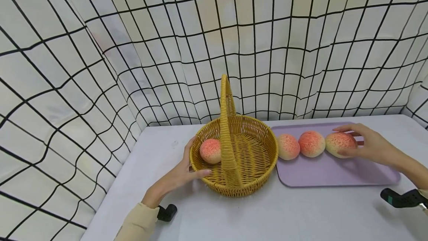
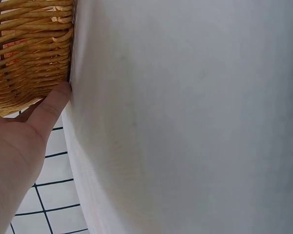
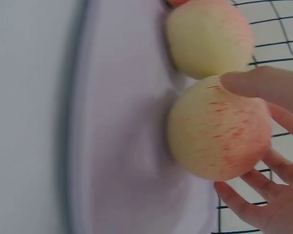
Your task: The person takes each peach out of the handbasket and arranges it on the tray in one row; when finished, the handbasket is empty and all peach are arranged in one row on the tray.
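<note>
A round yellow wicker basket [image 1: 250, 183] with a tall arched handle stands on the table, one peach [image 1: 210, 151] inside at its left. My left hand [image 1: 182, 170] holds the basket's left side, thumb at the front and fingers along the outer wall. On a purple tray [image 1: 334, 176], right of the basket, three more peaches lie in a row. My right hand [image 1: 372, 144] grips the rightmost peach [image 3: 217, 129], thumb on one side and fingers curved about the other. The middle peach [image 1: 312, 144] and the left peach [image 1: 288, 147] lie beside it.
A white cloth [image 1: 207, 218] covers the table. White walls with a black grid [image 1: 187, 47] rise behind it and on the left. The basket's right side meets the tray's left end. A dark device [image 1: 167, 213] is worn at the left wrist, another [image 1: 402, 198] at the right.
</note>
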The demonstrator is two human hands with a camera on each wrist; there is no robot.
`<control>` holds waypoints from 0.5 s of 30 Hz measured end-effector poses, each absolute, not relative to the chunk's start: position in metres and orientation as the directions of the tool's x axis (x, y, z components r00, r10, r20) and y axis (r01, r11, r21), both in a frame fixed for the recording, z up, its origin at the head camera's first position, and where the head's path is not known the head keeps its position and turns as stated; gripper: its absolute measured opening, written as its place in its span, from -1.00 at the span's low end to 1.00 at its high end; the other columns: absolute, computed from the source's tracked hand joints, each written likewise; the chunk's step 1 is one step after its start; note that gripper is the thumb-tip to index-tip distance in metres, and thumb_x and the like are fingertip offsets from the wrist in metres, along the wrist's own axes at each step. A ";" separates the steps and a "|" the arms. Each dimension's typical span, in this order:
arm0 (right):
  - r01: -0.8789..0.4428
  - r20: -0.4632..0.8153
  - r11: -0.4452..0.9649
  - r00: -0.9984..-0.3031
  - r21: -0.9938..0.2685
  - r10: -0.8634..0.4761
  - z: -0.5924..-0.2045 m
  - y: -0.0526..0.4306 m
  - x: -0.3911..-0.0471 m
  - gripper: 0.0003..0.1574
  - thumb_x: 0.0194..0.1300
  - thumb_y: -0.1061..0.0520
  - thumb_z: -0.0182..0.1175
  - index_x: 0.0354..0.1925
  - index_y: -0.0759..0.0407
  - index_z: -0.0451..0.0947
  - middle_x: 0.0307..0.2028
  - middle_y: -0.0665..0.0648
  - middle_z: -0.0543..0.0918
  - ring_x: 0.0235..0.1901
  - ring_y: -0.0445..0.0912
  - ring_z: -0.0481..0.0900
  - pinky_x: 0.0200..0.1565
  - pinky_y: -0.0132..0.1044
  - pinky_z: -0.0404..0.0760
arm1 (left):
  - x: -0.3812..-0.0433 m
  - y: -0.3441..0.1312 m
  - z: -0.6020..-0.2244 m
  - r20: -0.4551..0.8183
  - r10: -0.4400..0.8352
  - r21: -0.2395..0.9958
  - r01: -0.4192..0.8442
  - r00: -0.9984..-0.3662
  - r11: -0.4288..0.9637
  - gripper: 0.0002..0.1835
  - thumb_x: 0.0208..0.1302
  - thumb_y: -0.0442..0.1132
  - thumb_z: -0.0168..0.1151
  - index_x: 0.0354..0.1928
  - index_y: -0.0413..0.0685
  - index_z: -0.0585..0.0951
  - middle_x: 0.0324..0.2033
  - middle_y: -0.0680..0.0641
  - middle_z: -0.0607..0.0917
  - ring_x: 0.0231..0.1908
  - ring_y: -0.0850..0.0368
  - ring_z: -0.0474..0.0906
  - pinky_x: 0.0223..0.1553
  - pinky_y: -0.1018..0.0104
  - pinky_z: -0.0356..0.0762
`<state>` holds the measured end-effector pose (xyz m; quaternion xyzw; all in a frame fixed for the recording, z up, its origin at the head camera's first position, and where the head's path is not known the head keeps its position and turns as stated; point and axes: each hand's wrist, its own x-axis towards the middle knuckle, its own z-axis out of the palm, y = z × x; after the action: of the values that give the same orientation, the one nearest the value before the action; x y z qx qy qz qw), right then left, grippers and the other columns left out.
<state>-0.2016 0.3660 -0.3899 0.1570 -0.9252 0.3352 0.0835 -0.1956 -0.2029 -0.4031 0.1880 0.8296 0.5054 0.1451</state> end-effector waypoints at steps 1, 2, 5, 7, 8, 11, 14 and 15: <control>-0.352 0.270 0.714 -0.934 -0.605 -0.233 -0.386 0.365 -0.202 -0.21 0.11 0.24 0.60 0.27 0.25 0.51 0.18 0.02 0.49 0.06 -0.34 0.50 -0.13 -0.63 0.49 | -0.196 -0.203 -0.403 -0.049 0.459 0.893 0.167 -0.887 0.417 0.32 0.30 0.11 0.45 0.65 0.28 -0.45 0.66 -0.20 -0.20 0.61 -0.22 -0.09 0.52 -0.26 0.01; -0.364 0.287 0.698 -0.930 -0.617 -0.231 -0.382 0.364 -0.202 -0.24 0.14 0.28 0.58 0.27 0.26 0.51 0.18 -0.04 0.49 0.04 -0.47 0.46 -0.11 -0.67 0.47 | -0.196 -0.203 -0.403 -0.048 0.460 0.894 0.166 -0.887 0.415 0.32 0.30 0.11 0.45 0.65 0.28 -0.45 0.66 -0.19 -0.20 0.61 -0.22 -0.08 0.52 -0.25 0.01; -0.417 0.350 0.650 -0.906 -0.636 -0.238 -0.367 0.352 -0.206 -0.28 0.18 0.35 0.52 0.27 0.22 0.50 0.18 -0.13 0.52 0.03 -0.56 0.42 -0.03 -0.73 0.42 | -0.197 -0.204 -0.403 -0.045 0.458 0.897 0.167 -0.888 0.410 0.33 0.29 0.09 0.46 0.65 0.26 -0.45 0.66 -0.20 -0.21 0.61 -0.22 -0.09 0.53 -0.25 -0.01; -0.467 0.389 0.620 -0.881 -0.630 -0.269 -0.358 0.336 -0.209 -0.30 0.20 0.36 0.50 0.27 0.18 0.50 0.18 -0.14 0.53 0.07 -0.51 0.43 0.01 -0.73 0.41 | -0.197 -0.205 -0.403 -0.042 0.457 0.899 0.166 -0.888 0.404 0.34 0.28 0.08 0.47 0.66 0.23 -0.45 0.66 -0.20 -0.22 0.61 -0.23 -0.11 0.53 -0.25 -0.04; -0.492 0.403 0.603 -0.868 -0.628 -0.289 -0.352 0.325 -0.211 -0.31 0.21 0.36 0.50 0.26 0.20 0.50 0.18 -0.12 0.53 0.08 -0.49 0.44 0.03 -0.71 0.42 | -0.197 -0.204 -0.403 -0.042 0.455 0.900 0.164 -0.889 0.404 0.34 0.28 0.08 0.48 0.66 0.21 -0.44 0.66 -0.20 -0.22 0.62 -0.23 -0.12 0.53 -0.25 -0.05; -0.537 0.417 0.555 -0.843 -0.636 -0.339 -0.332 0.286 -0.216 -0.34 0.23 0.32 0.50 0.26 0.18 0.52 0.18 -0.03 0.56 0.12 -0.40 0.48 0.06 -0.64 0.47 | -0.196 -0.204 -0.404 -0.044 0.452 0.900 0.160 -0.891 0.405 0.35 0.27 0.08 0.48 0.66 0.20 -0.44 0.66 -0.20 -0.21 0.62 -0.23 -0.13 0.53 -0.26 -0.06; -0.552 0.405 0.506 -0.833 -0.662 -0.378 -0.312 0.243 -0.222 -0.37 0.26 0.26 0.50 0.25 0.16 0.54 0.19 0.06 0.59 0.15 -0.23 0.53 0.11 -0.48 0.57 | -0.196 -0.203 -0.403 -0.048 0.453 0.901 0.157 -0.890 0.404 0.34 0.27 0.09 0.48 0.66 0.23 -0.43 0.66 -0.20 -0.20 0.62 -0.22 -0.13 0.53 -0.25 -0.05; -0.556 0.399 0.490 -0.828 -0.671 -0.394 -0.307 0.230 -0.225 -0.38 0.27 0.24 0.51 0.25 0.15 0.54 0.19 0.07 0.59 0.18 -0.16 0.54 0.14 -0.39 0.59 | -0.196 -0.203 -0.403 -0.048 0.454 0.901 0.158 -0.890 0.405 0.34 0.27 0.09 0.48 0.66 0.24 -0.43 0.66 -0.19 -0.21 0.62 -0.22 -0.13 0.53 -0.25 -0.06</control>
<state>-0.2255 0.2297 -0.3074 0.2770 -0.8577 0.4223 0.0961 -0.1963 -0.2025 -0.4034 0.1855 0.8255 0.5132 0.1444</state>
